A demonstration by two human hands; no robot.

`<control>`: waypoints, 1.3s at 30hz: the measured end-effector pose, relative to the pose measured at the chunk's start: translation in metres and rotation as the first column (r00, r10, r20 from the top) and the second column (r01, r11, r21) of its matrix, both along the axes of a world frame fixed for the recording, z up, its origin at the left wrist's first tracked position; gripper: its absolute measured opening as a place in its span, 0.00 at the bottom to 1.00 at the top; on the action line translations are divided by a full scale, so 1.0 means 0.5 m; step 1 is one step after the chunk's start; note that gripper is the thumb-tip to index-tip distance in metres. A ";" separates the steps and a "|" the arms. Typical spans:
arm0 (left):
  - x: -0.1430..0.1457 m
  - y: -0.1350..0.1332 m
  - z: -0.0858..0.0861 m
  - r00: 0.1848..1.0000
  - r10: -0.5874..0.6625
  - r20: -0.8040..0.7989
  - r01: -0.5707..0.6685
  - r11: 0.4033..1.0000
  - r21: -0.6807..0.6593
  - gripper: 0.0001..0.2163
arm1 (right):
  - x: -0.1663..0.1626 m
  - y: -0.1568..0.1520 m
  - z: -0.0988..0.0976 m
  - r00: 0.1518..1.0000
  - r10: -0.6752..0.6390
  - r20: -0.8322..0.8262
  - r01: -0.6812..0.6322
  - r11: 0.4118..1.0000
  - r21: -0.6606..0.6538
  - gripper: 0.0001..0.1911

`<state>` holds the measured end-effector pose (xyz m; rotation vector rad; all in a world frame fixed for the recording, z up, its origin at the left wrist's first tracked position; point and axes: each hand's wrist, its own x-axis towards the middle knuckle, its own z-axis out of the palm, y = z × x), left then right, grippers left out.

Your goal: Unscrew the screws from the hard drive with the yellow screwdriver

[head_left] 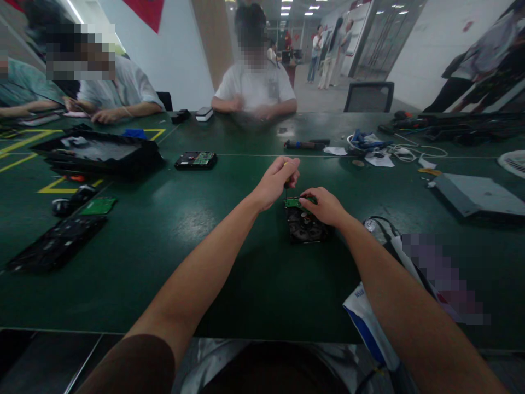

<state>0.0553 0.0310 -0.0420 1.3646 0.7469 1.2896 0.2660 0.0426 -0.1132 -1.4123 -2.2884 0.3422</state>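
Note:
A black hard drive (307, 225) lies on the green table in front of me, with a green circuit board (292, 202) along its far end. My left hand (281, 178) is closed around a screwdriver (286, 192); most of the handle is hidden in the fist, and the thin shaft points down at the board's far left corner. Over the drive's right side curls my right hand (324, 205), gripping it with fingertips on the board. Whether the screwdriver's tip sits in a screw is too small to tell.
Left of me are a black tray (98, 153), a dark drive-like unit (57, 243), a loose green board (98, 206) and another opened drive (196, 160). On the right lie a grey metal box (479, 194), cables (404, 151) and a lanyard (379, 230). A person (254, 87) sits opposite.

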 end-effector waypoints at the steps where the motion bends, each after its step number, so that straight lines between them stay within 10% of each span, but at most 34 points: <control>1: -0.003 0.002 -0.001 1.000 0.010 0.002 -0.010 1.000 0.003 0.13 | 0.000 -0.001 0.000 1.000 -0.004 0.000 0.004 1.000 -0.003 0.14; 16: -0.023 0.010 0.013 0.984 0.122 -0.131 -0.113 0.991 0.070 0.14 | 0.009 0.004 0.000 1.000 0.022 0.004 -0.022 1.000 -0.009 0.15; 34: -0.006 -0.014 0.017 0.977 -0.185 0.110 0.201 0.965 -0.169 0.12 | 0.011 0.004 -0.004 0.998 0.057 -0.013 -0.057 0.998 0.017 0.15; 39: -0.016 -0.001 0.017 1.000 -0.011 -0.019 0.010 0.996 -0.084 0.11 | 0.010 0.006 -0.005 0.998 0.055 0.004 -0.055 0.998 0.010 0.16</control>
